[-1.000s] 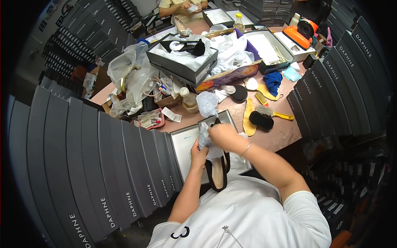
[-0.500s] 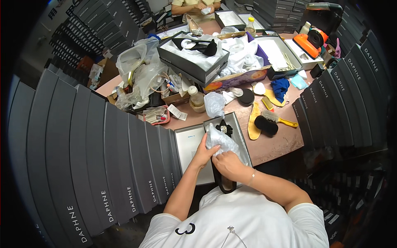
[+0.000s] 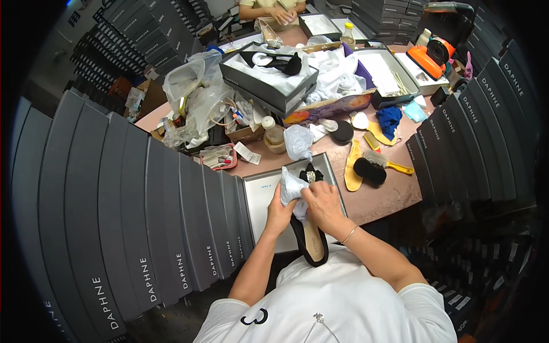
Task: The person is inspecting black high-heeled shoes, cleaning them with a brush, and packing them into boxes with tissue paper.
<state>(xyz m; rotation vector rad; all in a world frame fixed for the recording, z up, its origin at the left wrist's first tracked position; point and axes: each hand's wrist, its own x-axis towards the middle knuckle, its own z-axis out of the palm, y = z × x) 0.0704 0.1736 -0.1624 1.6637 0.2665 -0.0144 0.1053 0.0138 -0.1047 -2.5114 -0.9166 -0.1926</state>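
Head view: black flat shoe with jewelled bow point(image 3: 309, 228) lies lengthwise, toe pointing away. Left hand point(image 3: 278, 214) and right hand point(image 3: 323, 207) each grip crumpled white tissue paper point(image 3: 291, 191) at its toe.

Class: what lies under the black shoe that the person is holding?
Under the black shoe lies an open grey shoebox with a pale floor. Both hands and the white tissue hide the part of the box beneath them.
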